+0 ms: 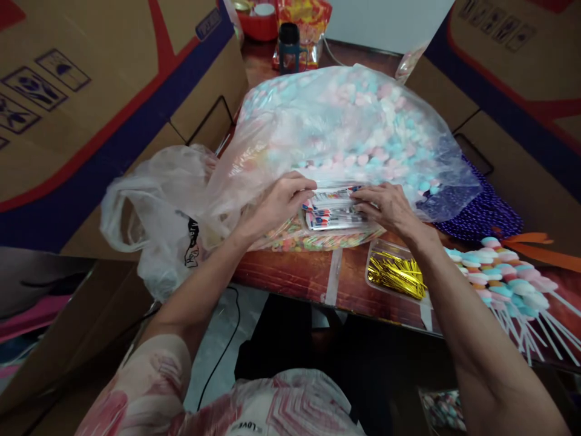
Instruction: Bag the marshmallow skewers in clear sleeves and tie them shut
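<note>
A clear plastic box (333, 226) full of small printed plastic packets (333, 203) sits in front of a big clear bag of pastel marshmallows (363, 121). At the packets' left end, my left hand (288, 197) is closed, with thumb and fingertips pinched on their edge. From the opposite end my right hand (385, 206) grips them with bent fingers. Beneath the box lies a bag of small coloured candies (299, 236). Below my right hand, gold twist ties (394, 274) fill a clear tray (371, 249).
Cardboard boxes (136, 66) (508, 79) flank the table (290, 272). A crumpled plastic bag (158, 200) lies left. Marshmallow sticks (512, 278), an orange ribbon (544, 248) and a purple patterned bundle (485, 212) are at right. A dark bottle (289, 48) stands behind.
</note>
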Available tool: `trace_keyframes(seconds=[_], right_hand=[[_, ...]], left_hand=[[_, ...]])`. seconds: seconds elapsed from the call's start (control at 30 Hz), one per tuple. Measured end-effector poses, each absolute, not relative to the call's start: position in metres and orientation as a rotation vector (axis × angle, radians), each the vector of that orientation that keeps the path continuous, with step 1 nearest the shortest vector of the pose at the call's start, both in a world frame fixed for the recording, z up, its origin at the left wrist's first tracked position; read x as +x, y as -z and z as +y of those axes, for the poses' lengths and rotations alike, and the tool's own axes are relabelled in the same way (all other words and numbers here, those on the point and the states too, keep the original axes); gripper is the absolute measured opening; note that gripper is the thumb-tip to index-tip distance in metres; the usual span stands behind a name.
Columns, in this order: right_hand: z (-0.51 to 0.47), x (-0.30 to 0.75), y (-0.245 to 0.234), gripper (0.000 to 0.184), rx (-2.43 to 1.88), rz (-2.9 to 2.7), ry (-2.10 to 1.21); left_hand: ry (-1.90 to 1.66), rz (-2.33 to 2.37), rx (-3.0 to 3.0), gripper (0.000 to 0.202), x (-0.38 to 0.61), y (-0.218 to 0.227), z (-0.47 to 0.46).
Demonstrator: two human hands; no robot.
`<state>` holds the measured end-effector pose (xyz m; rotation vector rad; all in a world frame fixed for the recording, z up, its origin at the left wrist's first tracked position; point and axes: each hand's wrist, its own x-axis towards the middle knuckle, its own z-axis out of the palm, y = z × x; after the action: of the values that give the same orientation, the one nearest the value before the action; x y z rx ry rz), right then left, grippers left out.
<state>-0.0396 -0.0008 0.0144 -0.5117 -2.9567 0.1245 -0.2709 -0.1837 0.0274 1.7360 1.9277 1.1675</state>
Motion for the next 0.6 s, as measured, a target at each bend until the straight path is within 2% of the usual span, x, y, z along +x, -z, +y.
trace_keyframes(seconds=[0.23,0.53,0.6], right_hand=[[0.002,-0.043,-0.016,0.029,-0.512,-2.968,-0.061],[0.0,-0.046,-0.018,0.024,-0.393,-3.018,0.168],[-0.002,-0.047,-0.018,0.024,-0.403,-3.018,0.227]], left_hand=[[-1.007,2.188,1.768,0.017,-0.261,-0.02,-0.2],[-0.848,2.257,1.772,0.011,-0.255,-0.015,-0.191],[-0.843,2.256,1.741,0.016,-0.255,-0.013,-0.19]])
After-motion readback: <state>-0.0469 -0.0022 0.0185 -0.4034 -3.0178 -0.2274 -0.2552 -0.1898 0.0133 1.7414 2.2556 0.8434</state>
